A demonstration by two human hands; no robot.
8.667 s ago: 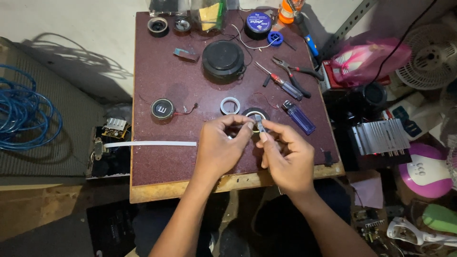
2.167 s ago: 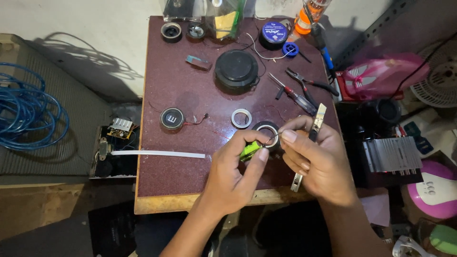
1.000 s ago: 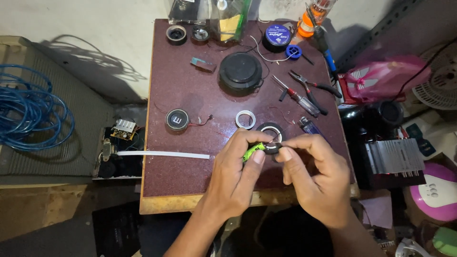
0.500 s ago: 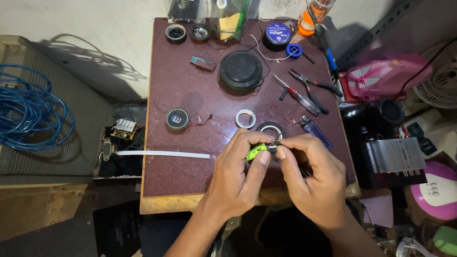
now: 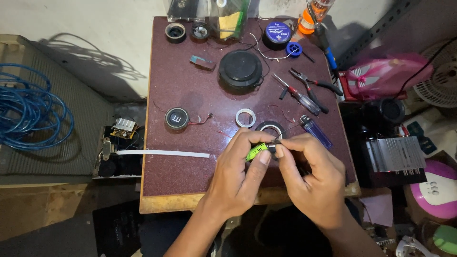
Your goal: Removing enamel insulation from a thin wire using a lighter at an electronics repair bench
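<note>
Both hands have drawn closer together since half a second ago, now meeting over the near edge of the maroon tabletop (image 5: 181,90). The left hand (image 5: 238,178) pinches a small lime-green part (image 5: 254,152) between thumb and forefinger, while the right hand (image 5: 312,178) presses its fingers onto a tiny dark piece (image 5: 272,147) at the green part's right end, thumb touching thumb. A thin dark wire (image 5: 290,128) rises from that joint. Just beyond the green part lies a black tape roll (image 5: 270,128), with a white tape ring (image 5: 245,117) to its left and a blue lighter (image 5: 316,132) to its right. Left of the tape roll sits a small round speaker (image 5: 176,118); a white strip (image 5: 162,153) lies near that speaker. Well beyond the tape roll rest a large black disc (image 5: 240,70), a red-handled screwdriver (image 5: 301,94) and pliers (image 5: 314,85).
</note>
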